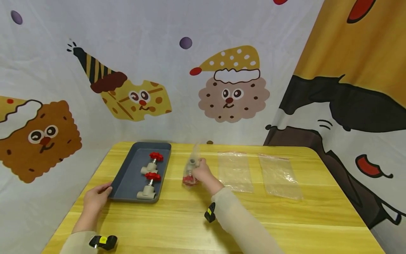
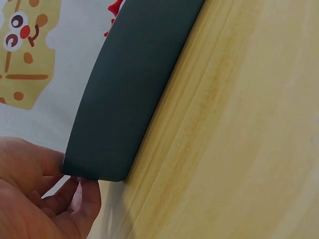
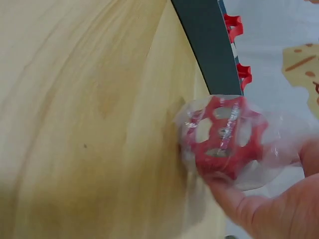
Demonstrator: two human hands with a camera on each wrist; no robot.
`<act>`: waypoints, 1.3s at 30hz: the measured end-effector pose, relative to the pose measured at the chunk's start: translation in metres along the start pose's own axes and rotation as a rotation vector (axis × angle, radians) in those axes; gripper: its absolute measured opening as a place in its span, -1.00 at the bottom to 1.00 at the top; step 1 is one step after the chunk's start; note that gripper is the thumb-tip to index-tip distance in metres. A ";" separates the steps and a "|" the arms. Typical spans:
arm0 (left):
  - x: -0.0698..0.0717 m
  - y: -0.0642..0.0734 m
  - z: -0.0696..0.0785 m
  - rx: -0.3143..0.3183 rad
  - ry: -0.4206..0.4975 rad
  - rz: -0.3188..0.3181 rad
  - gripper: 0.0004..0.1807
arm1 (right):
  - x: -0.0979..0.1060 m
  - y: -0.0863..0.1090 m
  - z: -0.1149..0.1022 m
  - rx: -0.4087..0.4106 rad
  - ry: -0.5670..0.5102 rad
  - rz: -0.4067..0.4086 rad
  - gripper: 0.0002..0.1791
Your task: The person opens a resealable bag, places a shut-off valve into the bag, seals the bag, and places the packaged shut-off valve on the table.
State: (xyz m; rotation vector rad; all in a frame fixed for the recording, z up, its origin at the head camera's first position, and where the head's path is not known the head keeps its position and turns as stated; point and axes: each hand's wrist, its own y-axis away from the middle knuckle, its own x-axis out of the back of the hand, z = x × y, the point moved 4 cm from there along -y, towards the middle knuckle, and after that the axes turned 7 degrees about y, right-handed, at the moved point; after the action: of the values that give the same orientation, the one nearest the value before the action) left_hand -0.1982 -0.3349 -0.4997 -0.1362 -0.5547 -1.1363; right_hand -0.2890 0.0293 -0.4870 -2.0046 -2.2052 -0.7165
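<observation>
My right hand (image 1: 203, 171) grips a clear plastic bag with a valve (image 1: 190, 179) inside, over the table just right of the tray. In the right wrist view, the valve's red handwheel (image 3: 224, 134) shows through the film, with fingers and thumb around its side. At the near left corner of a dark grey tray (image 1: 127, 176), my left hand (image 1: 95, 198) pinches the edge. The left wrist view shows its fingers (image 2: 87, 199) against the tray's corner. Two more valves with red handwheels and beige tee bodies, a far one (image 1: 149, 169) and a near one (image 1: 147, 193), lie in the tray.
Two flat clear zip bags lie side by side to the right of my right hand, a nearer one (image 1: 235, 173) and one farther right (image 1: 280, 176). A wood-grain table (image 1: 177, 225) bears everything. A cartoon-printed cloth (image 1: 180, 116) hangs along its back edge.
</observation>
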 end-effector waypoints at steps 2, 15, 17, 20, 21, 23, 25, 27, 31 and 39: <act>0.000 0.000 0.000 0.001 -0.001 -0.007 -0.55 | 0.000 -0.002 0.005 -0.016 -0.114 -0.030 -0.20; -0.001 0.000 -0.001 0.003 -0.005 -0.009 -0.55 | -0.011 -0.014 0.029 -0.132 -0.508 -0.135 -0.18; -0.001 0.000 -0.001 0.006 -0.004 -0.011 -0.54 | -0.009 -0.014 0.026 -0.111 -0.428 -0.094 -0.18; -0.001 0.000 0.000 0.008 -0.003 -0.014 -0.54 | -0.005 -0.013 0.020 -0.095 -0.307 -0.045 -0.20; -0.001 -0.001 0.000 0.008 -0.003 -0.013 -0.54 | -0.004 -0.012 0.018 -0.095 -0.271 -0.032 -0.22; -0.001 -0.001 -0.001 0.008 -0.003 -0.010 -0.54 | -0.001 -0.011 0.017 -0.094 -0.213 -0.012 -0.27; -0.001 -0.001 -0.001 0.009 -0.001 -0.006 -0.55 | 0.002 -0.010 0.018 -0.095 -0.161 0.000 -0.30; -0.002 -0.001 -0.001 0.013 0.004 -0.005 -0.54 | 0.005 -0.010 0.020 -0.102 -0.132 0.003 -0.31; -0.001 0.000 -0.001 0.015 0.002 -0.007 -0.54 | 0.012 -0.010 0.023 -0.095 -0.103 0.015 -0.37; 0.000 -0.001 -0.001 0.002 -0.015 0.007 -0.56 | 0.010 -0.020 0.032 -0.089 -0.283 0.002 -0.35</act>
State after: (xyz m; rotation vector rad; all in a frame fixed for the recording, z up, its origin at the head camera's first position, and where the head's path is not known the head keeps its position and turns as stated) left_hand -0.1987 -0.3355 -0.5011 -0.1447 -0.5687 -1.1286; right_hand -0.3014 0.0506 -0.5175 -2.2778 -2.3562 -0.5698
